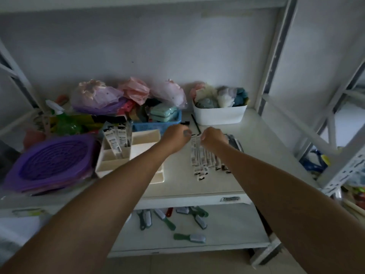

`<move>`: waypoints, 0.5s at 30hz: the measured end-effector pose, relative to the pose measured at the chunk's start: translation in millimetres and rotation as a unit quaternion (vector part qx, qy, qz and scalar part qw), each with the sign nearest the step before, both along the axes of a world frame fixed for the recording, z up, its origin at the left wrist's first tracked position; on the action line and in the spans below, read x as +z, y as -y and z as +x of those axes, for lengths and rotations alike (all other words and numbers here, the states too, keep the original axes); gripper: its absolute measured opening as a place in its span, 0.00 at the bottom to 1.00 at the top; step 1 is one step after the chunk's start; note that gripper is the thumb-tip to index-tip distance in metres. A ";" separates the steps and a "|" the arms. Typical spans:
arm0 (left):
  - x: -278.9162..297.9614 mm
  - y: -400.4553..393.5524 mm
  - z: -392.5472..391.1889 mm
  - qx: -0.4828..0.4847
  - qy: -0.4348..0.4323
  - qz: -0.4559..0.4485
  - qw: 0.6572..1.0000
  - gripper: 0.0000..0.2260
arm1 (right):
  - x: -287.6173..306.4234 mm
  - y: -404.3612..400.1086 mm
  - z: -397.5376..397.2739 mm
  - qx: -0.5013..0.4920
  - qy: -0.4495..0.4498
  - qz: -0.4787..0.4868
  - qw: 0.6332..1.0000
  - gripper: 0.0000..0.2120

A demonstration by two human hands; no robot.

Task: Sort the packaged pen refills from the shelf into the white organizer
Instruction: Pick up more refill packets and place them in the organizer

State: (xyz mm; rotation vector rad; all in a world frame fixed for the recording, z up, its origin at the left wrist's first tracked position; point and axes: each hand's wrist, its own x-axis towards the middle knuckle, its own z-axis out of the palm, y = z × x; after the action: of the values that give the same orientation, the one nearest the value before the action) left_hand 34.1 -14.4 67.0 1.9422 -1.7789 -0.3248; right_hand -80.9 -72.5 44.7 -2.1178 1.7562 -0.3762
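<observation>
While both hands, left hand (175, 136) and right hand (212, 138), close over the far end of the refill packets (205, 159), right nearer, their long axis runs toward the viewer; white organizer (110, 167) lies left; grip unclear.

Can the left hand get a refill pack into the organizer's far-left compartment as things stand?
Probably yes. The left hand hovers just right of the white organizer, and that compartment's top is open, with a few refill packs already standing in it and nothing above it.
</observation>
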 end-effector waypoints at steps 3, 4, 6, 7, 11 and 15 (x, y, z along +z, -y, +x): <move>-23.9 12.7 -49.5 0.043 -0.040 0.071 0.996 0.14 | -13.0 13.8 -53.4 0.017 0.003 0.037 0.999 0.15; -31.6 15.0 -66.0 0.052 -0.059 0.087 0.993 0.14 | -17.9 16.0 -70.1 0.029 0.007 0.052 0.998 0.15; -47.2 17.7 -94.4 0.052 -0.077 0.121 0.988 0.15 | -28.2 18.0 -92.5 0.055 0.026 0.082 0.995 0.16; -55.3 20.1 -108.3 0.042 -0.073 0.141 0.986 0.16 | -33.5 19.5 -102.0 0.060 0.041 0.093 0.993 0.16; -81.3 34.5 -140.4 0.041 -0.038 0.203 0.978 0.21 | -55.1 27.4 -118.0 0.032 0.128 0.152 0.979 0.17; -91.1 47.6 -149.9 0.131 -0.067 0.147 0.978 0.19 | -72.5 36.7 -117.6 0.011 0.190 0.184 0.964 0.15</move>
State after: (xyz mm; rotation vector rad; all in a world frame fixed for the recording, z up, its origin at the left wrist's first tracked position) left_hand -115.8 -62.0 -24.1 2.2679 -1.4325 -0.6407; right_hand -198.5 -109.3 -27.8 -1.6744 1.4494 -0.3845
